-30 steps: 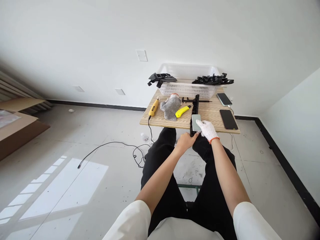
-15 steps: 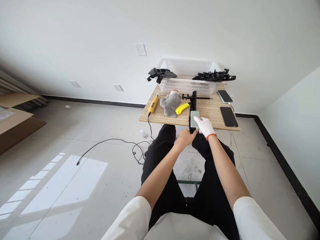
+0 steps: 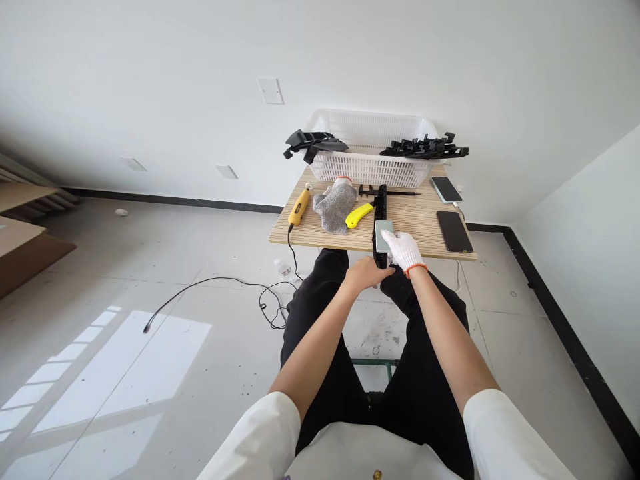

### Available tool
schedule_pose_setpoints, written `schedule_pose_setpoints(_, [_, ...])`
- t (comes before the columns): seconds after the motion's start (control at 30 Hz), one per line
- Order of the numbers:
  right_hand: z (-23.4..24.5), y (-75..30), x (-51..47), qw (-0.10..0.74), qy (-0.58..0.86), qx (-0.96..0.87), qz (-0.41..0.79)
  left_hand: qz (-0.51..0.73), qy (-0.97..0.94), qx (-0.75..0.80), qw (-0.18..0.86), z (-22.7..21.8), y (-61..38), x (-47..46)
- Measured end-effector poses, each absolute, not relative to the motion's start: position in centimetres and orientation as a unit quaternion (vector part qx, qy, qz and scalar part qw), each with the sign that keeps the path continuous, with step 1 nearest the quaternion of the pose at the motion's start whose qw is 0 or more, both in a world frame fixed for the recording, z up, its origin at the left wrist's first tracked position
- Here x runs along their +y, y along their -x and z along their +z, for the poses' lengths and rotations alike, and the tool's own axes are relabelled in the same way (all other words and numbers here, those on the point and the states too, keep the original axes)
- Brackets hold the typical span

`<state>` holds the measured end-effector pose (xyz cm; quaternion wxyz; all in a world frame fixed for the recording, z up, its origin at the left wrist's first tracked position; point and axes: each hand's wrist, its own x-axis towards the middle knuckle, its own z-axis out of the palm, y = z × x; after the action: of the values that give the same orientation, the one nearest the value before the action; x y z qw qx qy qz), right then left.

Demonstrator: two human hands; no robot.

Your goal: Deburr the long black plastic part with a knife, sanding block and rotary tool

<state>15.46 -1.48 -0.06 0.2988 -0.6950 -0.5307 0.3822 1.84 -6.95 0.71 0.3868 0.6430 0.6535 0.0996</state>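
Note:
A long black plastic part (image 3: 381, 206) lies across the board, its near end reaching past the front edge. My left hand (image 3: 367, 273), bare, is closed around that near end, with the fingertips partly hidden beneath. In a white knit glove with an orange cuff, my right hand (image 3: 404, 251) grips a pale grey-green flat rectangular block (image 3: 384, 236), thumb on top, resting on the part. Left of the part lie a yellow-handled cutter (image 3: 359, 216), a grey-and-white glove (image 3: 336, 208) and a yellow corded rotary tool (image 3: 300, 207). Black calipers (image 3: 395, 193) sit behind.
At the back of the wooden board (image 3: 425, 230) stands a white plastic basket (image 3: 370, 167) with black plastic parts (image 3: 425, 147) over its rim. Two phones (image 3: 454, 231) lie on the right. A black cable (image 3: 215, 279) and a clear bottle (image 3: 283, 268) are on the floor.
The whole view has shifted slightly, so the board and both hands appear a little further left. My grip on the part and the block looks the same.

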Motion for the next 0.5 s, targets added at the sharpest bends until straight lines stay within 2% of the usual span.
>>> schedule_pose_setpoints(0.1, [-0.1, -15.5, -1.5, 0.293, 0.693, -0.531, 0.39, 0.159, -0.596, 0.583, 0.529, -0.1, -1.1, -6.2])
schedule_pose_setpoints(0.23, [0.1, -15.6, -1.4, 0.268, 0.694, -0.549, 0.382, 0.23, -0.422, 0.476, 0.737, -1.2, -0.3, -5.1])
schedule_pose_setpoints(0.37, [1.3, -15.6, -0.6, 0.208, 0.714, -0.572, 0.346, 0.312, -0.277, 0.377, 0.827, -2.0, -0.4, -4.8])
schedule_pose_setpoints(0.5, [2.5, -15.8, 0.0, 0.179, 0.706, -0.579, 0.366, 0.345, -0.22, 0.341, 0.846, -2.3, -0.6, -5.1])
